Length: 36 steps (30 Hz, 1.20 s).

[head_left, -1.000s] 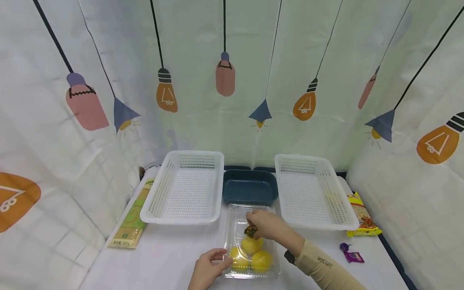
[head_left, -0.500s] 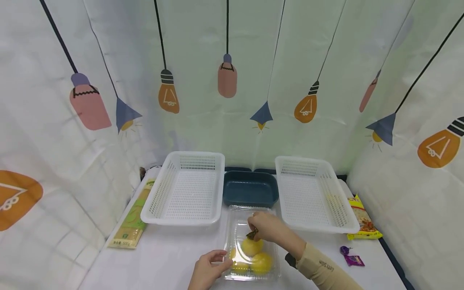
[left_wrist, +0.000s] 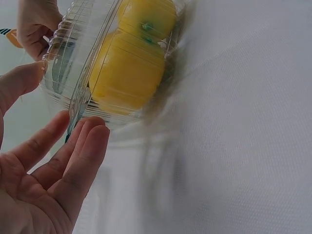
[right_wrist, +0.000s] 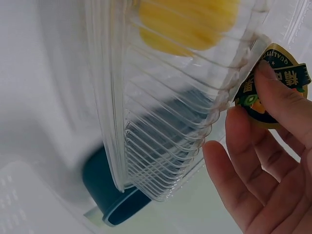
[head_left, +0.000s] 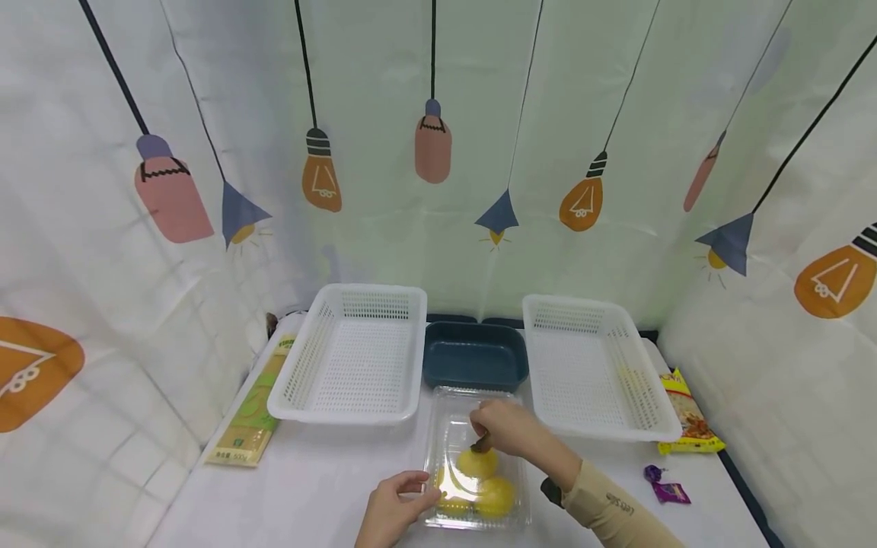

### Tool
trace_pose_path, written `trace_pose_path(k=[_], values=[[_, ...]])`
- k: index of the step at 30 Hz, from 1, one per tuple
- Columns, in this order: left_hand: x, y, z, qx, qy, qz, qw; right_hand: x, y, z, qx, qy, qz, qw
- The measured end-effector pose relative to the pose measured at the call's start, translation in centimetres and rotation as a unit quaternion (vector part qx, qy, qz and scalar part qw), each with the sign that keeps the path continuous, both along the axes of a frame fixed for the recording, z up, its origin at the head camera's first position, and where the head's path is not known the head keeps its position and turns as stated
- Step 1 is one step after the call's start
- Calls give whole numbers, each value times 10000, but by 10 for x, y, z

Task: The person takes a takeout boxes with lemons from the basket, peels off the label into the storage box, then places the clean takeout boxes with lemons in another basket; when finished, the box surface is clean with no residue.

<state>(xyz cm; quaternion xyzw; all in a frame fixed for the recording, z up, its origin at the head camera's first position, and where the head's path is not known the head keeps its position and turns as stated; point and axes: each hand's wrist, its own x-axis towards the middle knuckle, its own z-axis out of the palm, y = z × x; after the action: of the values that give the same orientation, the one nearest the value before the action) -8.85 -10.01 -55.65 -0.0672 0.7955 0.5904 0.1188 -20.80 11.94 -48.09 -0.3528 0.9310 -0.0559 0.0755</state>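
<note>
A clear plastic clamshell box (head_left: pixel 448 426) with several yellow, lemon-like fruits (head_left: pixel 495 498) inside lies lengthwise before me, its lid down. My left hand (head_left: pixel 397 506) steadies its near left side. In the left wrist view the thumb (left_wrist: pixel 27 80) rests on the ribbed lid and the fingertips (left_wrist: pixel 100 136) touch the rim. My right hand (head_left: pixel 507 430) reaches over the lid and pinches a round black-and-gold sticker label (right_wrist: pixel 275 114) between thumb and fingers. The label stands up from the lid, with one edge right at the plastic.
Behind the box sits a dark blue dish (head_left: pixel 475 356), between a left white basket (head_left: pixel 352 411) and a right white basket (head_left: pixel 603 426). A green-and-tan packet (head_left: pixel 250 407) lies far left. A yellow snack bag (head_left: pixel 692 415) and small purple wrapped candies (head_left: pixel 670 492) lie right.
The label, earlier facing up against the lid, has been tilted up on edge in my right hand's pinch. My left hand and the box have stayed in place.
</note>
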Motion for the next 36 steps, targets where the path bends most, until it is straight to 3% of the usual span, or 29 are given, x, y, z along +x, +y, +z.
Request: trace_pose_path(k=[11, 23, 36], values=[[0, 0, 3, -31, 325, -62, 9994, -5, -1, 10, 10, -38, 34, 10000], [0, 0, 5, -33, 252, -52, 9997, -13, 1, 33, -181, 215, -63, 9996], [2, -1, 1, -7, 161, 19, 9999, -37, 9, 54, -6, 269, -400, 9988]])
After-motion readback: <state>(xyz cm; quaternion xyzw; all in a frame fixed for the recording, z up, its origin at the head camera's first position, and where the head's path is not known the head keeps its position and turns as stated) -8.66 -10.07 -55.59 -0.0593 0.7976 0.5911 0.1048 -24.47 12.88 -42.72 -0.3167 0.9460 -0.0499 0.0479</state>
